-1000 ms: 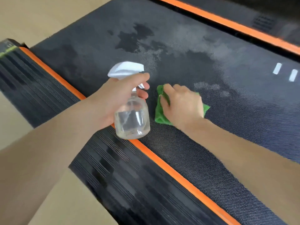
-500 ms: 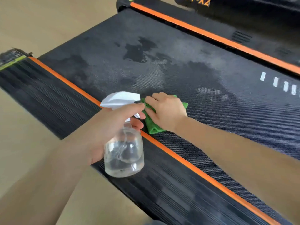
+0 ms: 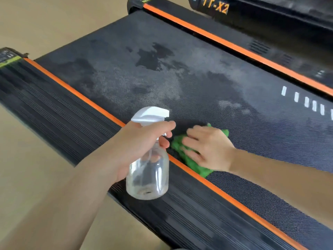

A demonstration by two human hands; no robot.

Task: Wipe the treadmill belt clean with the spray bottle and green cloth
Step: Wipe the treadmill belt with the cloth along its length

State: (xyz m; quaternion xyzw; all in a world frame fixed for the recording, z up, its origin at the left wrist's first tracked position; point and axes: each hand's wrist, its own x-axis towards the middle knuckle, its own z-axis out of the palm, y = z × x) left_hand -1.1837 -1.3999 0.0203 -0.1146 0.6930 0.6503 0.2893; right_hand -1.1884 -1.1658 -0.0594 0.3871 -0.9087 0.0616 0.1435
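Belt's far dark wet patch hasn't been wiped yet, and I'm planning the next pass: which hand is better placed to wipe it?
Probably the right hand: it already presses the green cloth flat on the belt. The left hand grips the spray bottle over the side rail.

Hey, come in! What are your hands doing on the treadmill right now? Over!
Left hand grips spray bottle. Right hand flat on green cloth, belt patchy wet. Nothing in the way.
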